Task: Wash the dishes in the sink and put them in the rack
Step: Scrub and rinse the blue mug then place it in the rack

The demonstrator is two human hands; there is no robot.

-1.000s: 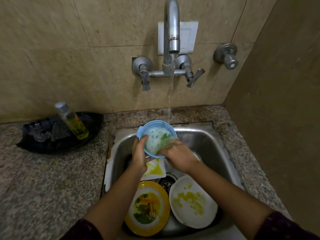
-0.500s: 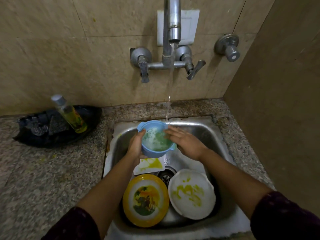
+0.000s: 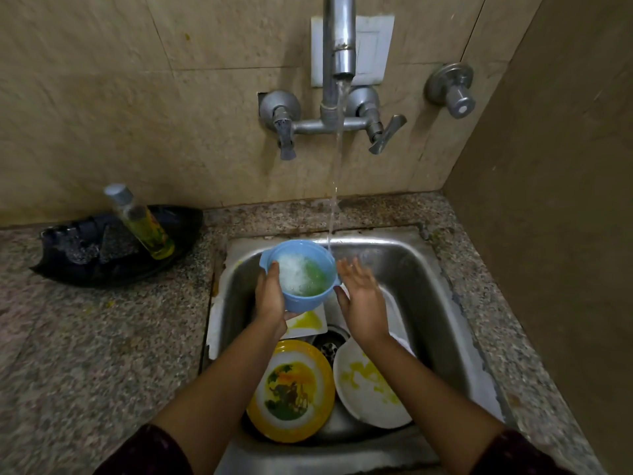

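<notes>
My left hand [image 3: 270,299] grips a small blue bowl [image 3: 306,296] by its left side, holding it over the steel sink [image 3: 421,279]. Foam and a green scrub pad [image 3: 317,274] lie inside the bowl. My right hand [image 3: 361,298] is just right of the bowl, fingers spread, holding nothing. A thin stream of water [image 3: 334,186] falls from the tap [image 3: 339,46] past the bowl's far rim. Below in the sink lie a yellow picture plate [image 3: 291,392], a white plate [image 3: 370,389] with yellow smears, and a white square dish [image 3: 306,322] partly hidden under the bowl.
A soap bottle [image 3: 140,221] leans in a black tray [image 3: 113,248] on the granite counter [image 3: 85,337] at left. Two tap handles and a separate valve [image 3: 452,89] stick out of the tiled wall. A brown side wall [image 3: 565,200] closes off the right.
My right hand has left the bowl's inside, leaving the green pad there, and now hovers open beside it. The bowl has tilted more upright, close to the water stream.
</notes>
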